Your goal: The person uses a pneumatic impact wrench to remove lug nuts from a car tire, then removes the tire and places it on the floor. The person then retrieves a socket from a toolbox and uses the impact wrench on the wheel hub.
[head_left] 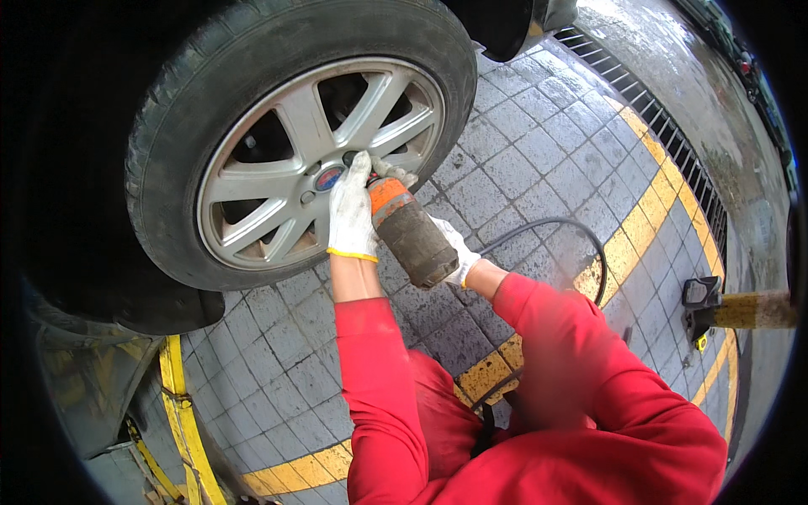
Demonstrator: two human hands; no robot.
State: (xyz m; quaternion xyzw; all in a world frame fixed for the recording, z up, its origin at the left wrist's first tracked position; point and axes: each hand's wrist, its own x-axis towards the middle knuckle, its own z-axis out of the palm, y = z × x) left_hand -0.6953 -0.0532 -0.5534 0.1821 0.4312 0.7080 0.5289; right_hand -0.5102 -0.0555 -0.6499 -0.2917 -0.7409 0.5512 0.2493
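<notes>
An impact wrench (414, 240) with an orange front and a worn dark body points at the hub of a silver alloy wheel (305, 126). In a white glove, my right hand (457, 251) grips the wrench from its right side; the body hides most of those fingers. My left hand (352, 206), also gloved, closes around the wrench's nose beside the round centre cap (328, 178). The front end of the wrench is covered by the left fingers, so its contact with a wheel nut cannot be made out. A black tyre (168, 168) surrounds the wheel.
A dark hose (581, 225) curves over the grey floor tiles right of my right arm. Yellow lift parts (181, 412) stand at lower left. A black and yellow tool (700, 307) lies at the right near a yellow post (757, 310). Beyond runs a drain grate (648, 105).
</notes>
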